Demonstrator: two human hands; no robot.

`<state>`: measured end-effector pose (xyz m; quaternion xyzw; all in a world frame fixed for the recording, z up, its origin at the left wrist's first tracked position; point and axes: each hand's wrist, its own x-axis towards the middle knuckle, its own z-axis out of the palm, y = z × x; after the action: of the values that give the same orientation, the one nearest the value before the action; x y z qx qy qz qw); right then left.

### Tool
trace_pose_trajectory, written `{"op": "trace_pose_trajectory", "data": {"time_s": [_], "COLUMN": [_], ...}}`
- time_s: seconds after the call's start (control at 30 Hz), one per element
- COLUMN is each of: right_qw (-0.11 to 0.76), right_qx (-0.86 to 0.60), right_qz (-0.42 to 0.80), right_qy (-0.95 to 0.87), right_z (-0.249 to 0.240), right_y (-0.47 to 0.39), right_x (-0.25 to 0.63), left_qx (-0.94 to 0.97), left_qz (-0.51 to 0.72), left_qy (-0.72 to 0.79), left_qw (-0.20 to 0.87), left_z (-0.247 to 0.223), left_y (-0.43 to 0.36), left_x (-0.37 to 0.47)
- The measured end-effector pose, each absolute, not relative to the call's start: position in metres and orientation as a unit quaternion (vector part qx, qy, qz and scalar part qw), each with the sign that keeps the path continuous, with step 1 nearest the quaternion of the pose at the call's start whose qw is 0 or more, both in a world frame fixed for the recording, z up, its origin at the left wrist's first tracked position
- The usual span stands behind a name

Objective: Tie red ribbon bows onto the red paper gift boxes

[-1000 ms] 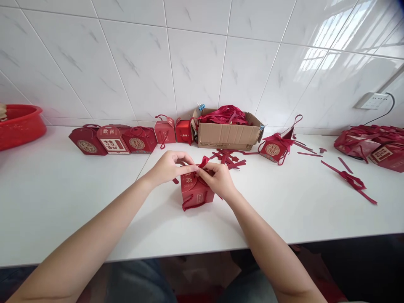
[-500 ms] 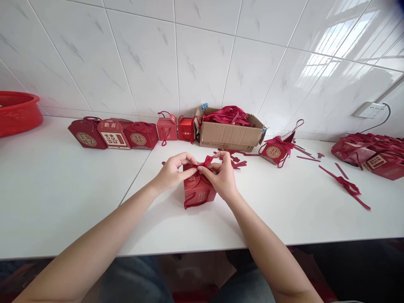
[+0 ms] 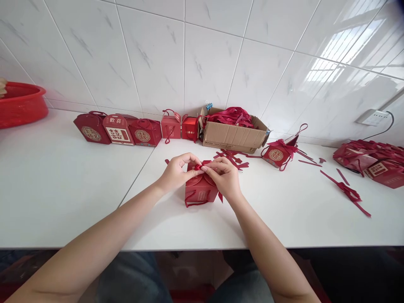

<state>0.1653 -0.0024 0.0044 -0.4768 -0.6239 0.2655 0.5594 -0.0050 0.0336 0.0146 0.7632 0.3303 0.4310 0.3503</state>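
Observation:
A small red gift box (image 3: 201,190) stands on the white table in front of me, a twisted cord handle drooping down its near side. On its top a red ribbon (image 3: 198,167) is pinched between both hands. My left hand (image 3: 179,171) closes thumb and forefinger on the ribbon from the left. From the right, my right hand (image 3: 225,176) pinches it too, and the two thumbs nearly meet. One ribbon end hangs at the box's right side, below my right hand. The fingers partly cover the knot, so its shape is unclear.
Several red gift boxes (image 3: 118,130) line the wall, beside a cardboard box (image 3: 232,135) of red ribbons. A ribboned box (image 3: 275,155) and ribbon scraps (image 3: 233,158) lie to the right, with a pile of red boxes (image 3: 385,170) farther out. A red basin (image 3: 23,105) stands far left.
The ribbon loop that stood up between my hands is lower now, and a ribbon end shows at the box's right side. Both hands stay pinched at the knot. The view has shifted slightly.

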Motion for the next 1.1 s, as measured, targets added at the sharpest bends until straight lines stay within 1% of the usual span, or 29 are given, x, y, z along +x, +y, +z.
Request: {"op": "trace_pose_trajectory", "data": {"time_s": [0.17, 0.37, 0.47, 0.6, 0.73, 0.8, 0.87, 0.97, 1.1], "right_qw": [0.544, 0.507, 0.483, 0.459, 0.476, 0.493, 0.501, 0.496, 0.461], "right_qx": [-0.474, -0.492, -0.500, -0.469, -0.444, -0.450, -0.457, -0.468, -0.479], "right_qz": [0.218, 0.148, 0.199, 0.329, 0.415, 0.436, 0.446, 0.446, 0.431], "right_qy": [-0.657, -0.692, -0.691, -0.679, -0.635, -0.604, -0.584, -0.580, -0.610], "right_z": [0.003, 0.006, 0.009, 0.012, 0.010, 0.009, 0.009, 0.011, 0.018], "right_y": [0.001, -0.003, -0.004, -0.004, -0.003, -0.003, -0.003, -0.006, -0.012], "right_x": [0.171, 0.173, 0.173, 0.173, 0.170, 0.168, 0.167, 0.167, 0.173], "left_qx": [0.755, 0.751, 0.758, 0.754, 0.736, 0.739, 0.770, 0.821, 0.824], "left_qz": [0.449, 0.454, 0.441, 0.451, 0.476, 0.483, 0.452, 0.379, 0.373], "left_qy": [0.323, 0.351, 0.344, 0.328, 0.346, 0.374, 0.379, 0.354, 0.348], "left_qw": [0.353, 0.328, 0.335, 0.348, 0.334, 0.285, 0.244, 0.239, 0.247], "left_z": [0.014, 0.019, 0.022, 0.018, 0.014, 0.015, 0.019, 0.025, 0.025], "left_y": [0.035, 0.029, 0.028, 0.032, 0.036, 0.035, 0.032, 0.027, 0.026], "left_x": [-0.005, -0.005, -0.005, -0.002, 0.000, -0.002, -0.007, -0.014, -0.016]}}
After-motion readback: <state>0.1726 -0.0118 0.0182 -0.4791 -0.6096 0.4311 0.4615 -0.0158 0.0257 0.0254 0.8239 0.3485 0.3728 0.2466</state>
